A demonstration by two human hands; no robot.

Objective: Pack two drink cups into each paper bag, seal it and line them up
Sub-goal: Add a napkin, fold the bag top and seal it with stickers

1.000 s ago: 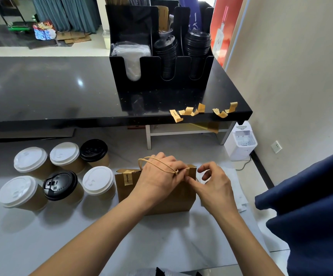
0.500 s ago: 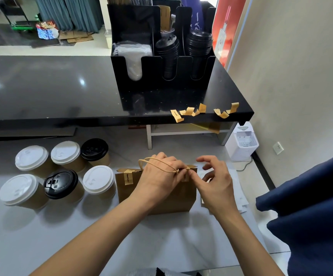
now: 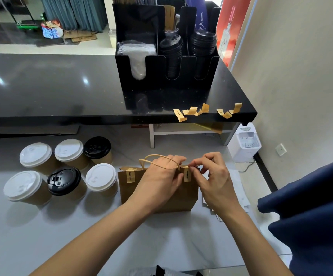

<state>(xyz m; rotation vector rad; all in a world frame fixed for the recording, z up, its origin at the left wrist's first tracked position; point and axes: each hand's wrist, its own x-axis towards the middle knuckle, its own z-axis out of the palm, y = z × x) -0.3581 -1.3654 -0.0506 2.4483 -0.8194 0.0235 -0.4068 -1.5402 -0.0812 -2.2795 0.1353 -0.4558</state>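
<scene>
two sticker seals now sit on the folded top of the brown paper bag (image 3: 157, 192), one near its left corner (image 3: 130, 175) and a second one (image 3: 186, 174) near the right, and that second one is where the action is. left hand (image 3: 161, 177) wraps over the bag's top edge, fingers curled down the near face with the twine handle (image 3: 157, 161) looped over its knuckles, and my read is it's there to pinch the fold flat so the seal has something firm to bite on. right hand (image 3: 211, 176) comes in from the side, thumb and forefinger drawn narrow on the sticker's upper end at the rim, the other fingers loosely curled behind. bag stands upright on the pale counter (image 3: 82, 232), just beside six lidded paper cups (image 3: 62, 168), four white lids and two black, clustered to its left, handy for the next bags. spare stickers (image 3: 191, 112) hang off the front edge of the black shelf above, stuck there lightly, probably so each one peels off fast. whether cups are inside this bag, can't tell.
</scene>
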